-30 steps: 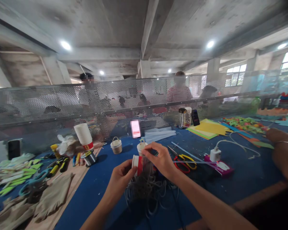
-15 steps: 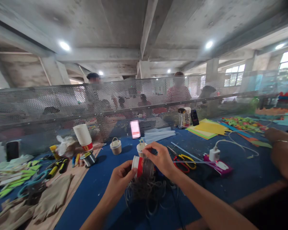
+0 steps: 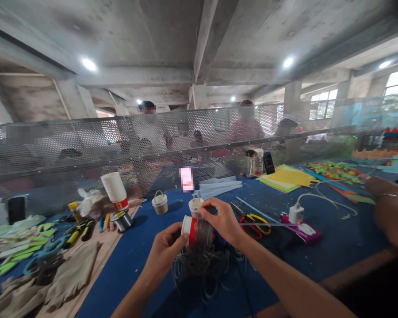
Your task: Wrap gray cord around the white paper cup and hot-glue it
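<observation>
My left hand (image 3: 164, 251) grips a red and white paper cup (image 3: 190, 229) lying on its side, partly wrapped in grey-brown twine. My right hand (image 3: 221, 219) pinches the twine against the cup's wrapped side. A loose tangle of the same twine (image 3: 202, 264) hangs under the cup onto the blue table cover (image 3: 126, 269). Both hands are held just above the table in front of me.
Two small twine-covered baskets (image 3: 160, 202) stand behind the cup. Red and yellow scissors (image 3: 255, 221) lie at the right, a white charger (image 3: 297, 214) beyond. A cup stack (image 3: 114, 189), pliers and burlap pieces (image 3: 71, 276) lie left. Another person's arm (image 3: 389, 212) rests at far right. A perforated screen (image 3: 86, 150) runs behind.
My hands and the cup have stayed nearly in place, the cup shifting slightly. A person behind the screen has walked to the right.
</observation>
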`<state>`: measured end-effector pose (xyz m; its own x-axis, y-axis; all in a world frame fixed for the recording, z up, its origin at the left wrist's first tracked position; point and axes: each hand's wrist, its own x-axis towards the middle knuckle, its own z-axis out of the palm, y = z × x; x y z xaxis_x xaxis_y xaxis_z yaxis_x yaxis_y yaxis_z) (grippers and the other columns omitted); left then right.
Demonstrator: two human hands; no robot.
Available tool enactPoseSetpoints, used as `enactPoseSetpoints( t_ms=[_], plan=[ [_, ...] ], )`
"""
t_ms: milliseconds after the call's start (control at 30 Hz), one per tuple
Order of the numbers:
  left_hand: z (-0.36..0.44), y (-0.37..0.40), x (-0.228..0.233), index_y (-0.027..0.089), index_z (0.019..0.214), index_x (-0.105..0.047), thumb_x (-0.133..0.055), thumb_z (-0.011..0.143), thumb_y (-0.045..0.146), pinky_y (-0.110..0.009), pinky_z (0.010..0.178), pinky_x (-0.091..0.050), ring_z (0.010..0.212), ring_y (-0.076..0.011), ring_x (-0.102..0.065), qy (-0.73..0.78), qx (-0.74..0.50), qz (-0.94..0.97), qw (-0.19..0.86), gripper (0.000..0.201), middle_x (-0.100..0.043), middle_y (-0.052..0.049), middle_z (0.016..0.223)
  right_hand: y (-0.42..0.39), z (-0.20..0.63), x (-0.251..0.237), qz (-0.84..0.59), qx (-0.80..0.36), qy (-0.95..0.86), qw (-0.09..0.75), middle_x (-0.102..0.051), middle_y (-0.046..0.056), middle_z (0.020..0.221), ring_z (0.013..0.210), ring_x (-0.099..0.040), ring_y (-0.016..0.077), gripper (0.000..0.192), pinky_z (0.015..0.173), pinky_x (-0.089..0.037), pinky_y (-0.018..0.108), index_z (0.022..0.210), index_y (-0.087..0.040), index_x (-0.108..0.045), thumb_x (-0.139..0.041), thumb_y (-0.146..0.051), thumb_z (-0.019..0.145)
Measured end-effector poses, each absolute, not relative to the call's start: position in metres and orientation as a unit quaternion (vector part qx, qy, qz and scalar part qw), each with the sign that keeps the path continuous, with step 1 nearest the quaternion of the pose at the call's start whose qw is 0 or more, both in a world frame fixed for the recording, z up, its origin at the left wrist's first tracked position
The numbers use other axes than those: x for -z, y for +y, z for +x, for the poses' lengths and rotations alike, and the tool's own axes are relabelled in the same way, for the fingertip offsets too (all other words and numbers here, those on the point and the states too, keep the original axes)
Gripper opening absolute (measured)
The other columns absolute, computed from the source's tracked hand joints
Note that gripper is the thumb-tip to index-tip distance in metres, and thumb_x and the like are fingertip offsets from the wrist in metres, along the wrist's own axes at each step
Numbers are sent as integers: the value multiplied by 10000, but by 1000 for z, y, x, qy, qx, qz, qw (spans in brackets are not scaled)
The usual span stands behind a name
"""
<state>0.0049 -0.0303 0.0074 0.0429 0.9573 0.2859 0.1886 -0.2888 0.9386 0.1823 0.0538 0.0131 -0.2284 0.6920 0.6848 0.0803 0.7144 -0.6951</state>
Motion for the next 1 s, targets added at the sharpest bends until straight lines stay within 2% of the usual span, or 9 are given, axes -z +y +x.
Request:
enactPoseSetpoints(
  t_ms=[433, 1000],
  plan=[
    [3, -30, -6, 140, 1046, -702, -629, 848, 359, -241, 691, -459, 747, -172, -608, 460, -515, 617, 377, 305, -727, -45, 850, 47, 187, -21, -258, -315, -717, 566, -672, -10, 794, 752, -588, 129, 97, 745, -446, 220, 798, -183, -678, -627, -256, 838],
    [8, -35, -14, 137, 1010, -716, -642, 828, 377, -249, 691, -463, 748, -181, -611, 467, -521, 616, 363, 310, -728, -50, 838, 47, 189, -21, -270, -306, -723, 558, -668, 0, 780, 756, -593, 149, 132, 754, -458, 241, 801, -193, -675, -594, -286, 847]
  ],
)
